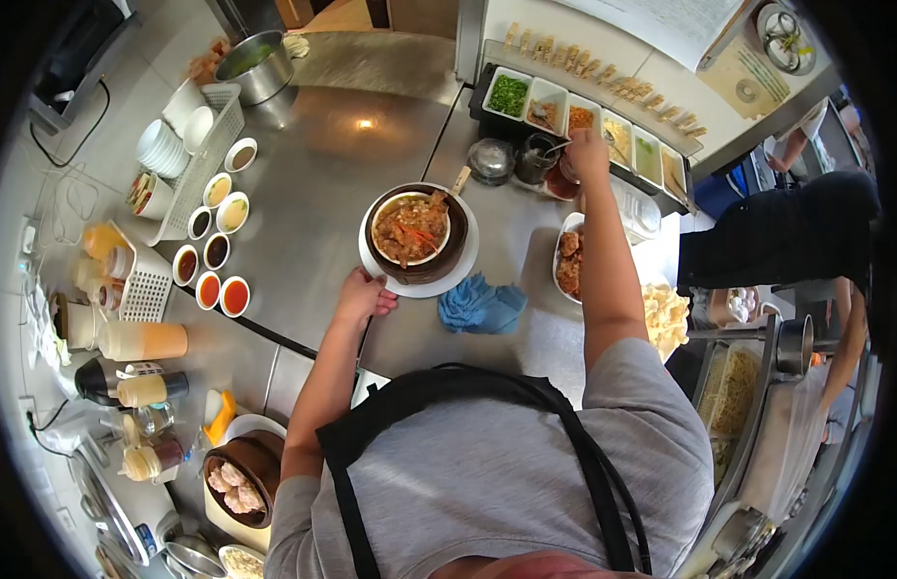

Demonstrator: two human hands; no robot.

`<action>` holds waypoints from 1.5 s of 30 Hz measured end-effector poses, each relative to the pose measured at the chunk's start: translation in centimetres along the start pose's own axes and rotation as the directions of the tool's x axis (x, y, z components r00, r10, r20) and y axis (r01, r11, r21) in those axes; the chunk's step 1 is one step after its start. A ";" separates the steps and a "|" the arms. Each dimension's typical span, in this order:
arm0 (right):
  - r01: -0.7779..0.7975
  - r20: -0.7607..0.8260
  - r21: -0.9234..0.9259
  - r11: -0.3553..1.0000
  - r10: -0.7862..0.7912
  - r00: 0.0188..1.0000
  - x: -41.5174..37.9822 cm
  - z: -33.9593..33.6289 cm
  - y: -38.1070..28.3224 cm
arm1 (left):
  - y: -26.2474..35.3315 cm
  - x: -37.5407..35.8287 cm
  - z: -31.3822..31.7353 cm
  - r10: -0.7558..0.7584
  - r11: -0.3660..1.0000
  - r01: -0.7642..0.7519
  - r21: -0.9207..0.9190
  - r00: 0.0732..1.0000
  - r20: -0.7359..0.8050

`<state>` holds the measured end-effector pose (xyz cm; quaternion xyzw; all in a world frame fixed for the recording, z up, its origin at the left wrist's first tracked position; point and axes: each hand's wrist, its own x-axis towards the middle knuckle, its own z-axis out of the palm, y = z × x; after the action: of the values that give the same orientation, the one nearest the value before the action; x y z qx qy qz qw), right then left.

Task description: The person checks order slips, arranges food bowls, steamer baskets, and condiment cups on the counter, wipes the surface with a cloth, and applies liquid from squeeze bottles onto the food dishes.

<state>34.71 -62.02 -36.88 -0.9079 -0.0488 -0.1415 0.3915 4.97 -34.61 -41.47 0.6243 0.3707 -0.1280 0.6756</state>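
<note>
A white plate [376, 270] carries a round dark steamer basket [424, 272], inside which sits a bowl of saucy brown food topped with red strips [412, 230]. My left hand [368, 293] is at the plate's lower left rim, fingers curled against it. Beyond, to the right, my right hand [588, 154] is closed by the jars. A thin metal spoon handle [558, 147] runs from the dark jar [536, 160] to its fingers; the grip is partly hidden. Below that hand is a jar of red sauce [562, 181]. A crumpled blue cloth [482, 305] lies beside the plate.
White topping tubs [508, 95] line the back right. A dish of brown pieces [570, 259] lies under my right forearm. Small sauce cups [235, 296] and a white basket [238, 114] stand left. A steamer of dumplings [238, 485] is lower left. Another person [786, 232] stands at right.
</note>
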 end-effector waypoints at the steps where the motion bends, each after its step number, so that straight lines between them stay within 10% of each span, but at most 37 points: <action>1: -0.086 -0.005 0.060 0.994 0.087 0.996 -0.3 -1.0 -1.3 | 0.2 0.1 0.3 -0.001 1.000 0.001 0.009 1.000 0.002; 2: -0.284 0.061 0.239 0.928 0.278 0.959 -0.9 -2.4 -2.6 | 0.0 0.6 0.4 0.009 1.000 -0.009 0.008 1.000 0.021; 5: 0.151 -0.081 -0.169 0.974 -0.166 0.983 0.4 -0.7 1.1 | 0.5 0.8 0.9 0.014 1.000 -0.015 0.013 0.999 0.031; 13: 0.101 0.005 -0.141 0.985 -0.102 0.995 -1.0 1.4 -0.6 | 0.5 0.9 0.8 0.028 1.000 -0.028 0.004 0.999 0.021; 23: -0.489 0.166 0.691 0.532 0.541 0.824 -1.4 -3.1 -0.4 | 0.3 0.9 0.7 0.037 0.999 -0.036 -0.027 0.999 0.032; 33: -0.601 0.507 0.731 0.322 0.334 0.795 -4.4 -3.2 -5.2 | 0.1 1.0 0.3 0.064 0.997 -0.060 -0.052 0.995 0.076; 37: -0.399 0.449 0.683 0.612 0.079 0.890 -10.3 -1.6 -10.6 | -0.4 1.6 0.1 0.063 0.996 -0.058 -0.064 0.995 0.082; 39: 0.076 0.302 0.443 0.893 -0.229 0.926 -12.4 -0.2 -11.6 | -0.6 1.5 0.0 0.066 0.995 -0.059 -0.084 0.994 0.083; 45: 0.275 0.178 0.454 0.848 -0.389 0.904 -14.9 -0.8 -12.8 | -0.2 1.0 0.1 0.061 0.995 -0.053 -0.086 0.994 0.092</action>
<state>17.78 -53.42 -31.83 -0.7908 -0.2869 -0.0722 0.5358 5.63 -34.47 -42.31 0.5990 0.3253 -0.1225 0.7213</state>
